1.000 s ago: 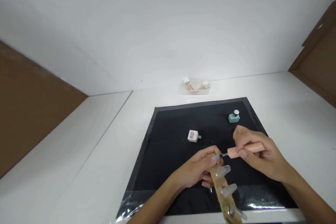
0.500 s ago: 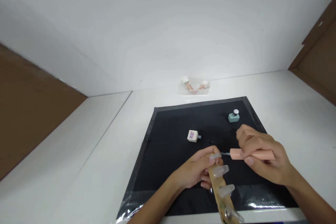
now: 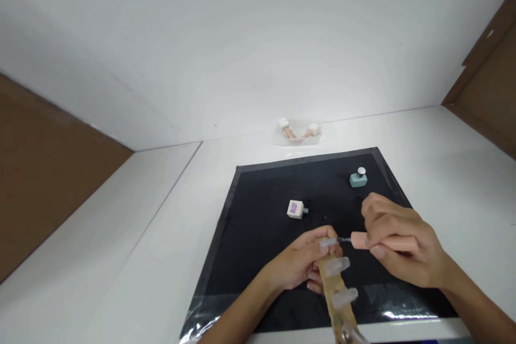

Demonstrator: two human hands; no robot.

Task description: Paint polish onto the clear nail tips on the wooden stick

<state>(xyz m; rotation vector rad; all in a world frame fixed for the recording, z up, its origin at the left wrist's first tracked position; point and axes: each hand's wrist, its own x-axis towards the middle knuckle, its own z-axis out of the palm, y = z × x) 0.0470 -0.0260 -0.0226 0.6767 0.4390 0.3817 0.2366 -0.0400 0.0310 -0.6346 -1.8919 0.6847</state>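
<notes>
The lower end of the tan strip runs out of view at the bottom edge, and the lowest of its 4 clear nail tips, beside a shiny metal piece, is blurred and cut off there. Both forearms are cropped too, some fingers of the left hand are hidden behind the strip, and a blue sliver below the right hand is too little shown to name. The left hand pinches the strip's upper end, its thumb against the topmost nail tip; the other 3 tips follow down the strip, below and to the right of that hand. The right hand pinches the peach handle of a brush, which points left at the topmost tip; whether the bristles touch it is hard to make out. Beyond the left hand a white bottle with a purple mark lies with its neck to the right, and beyond the right hand is a teal bottle with a silvery cap. Under both hands a black mat, glossy along its near edge, covers part of the white tabletop. Farther off, a cloudy tray holding white-and-peach items sits near a pale wall, with brown panels at either side.
</notes>
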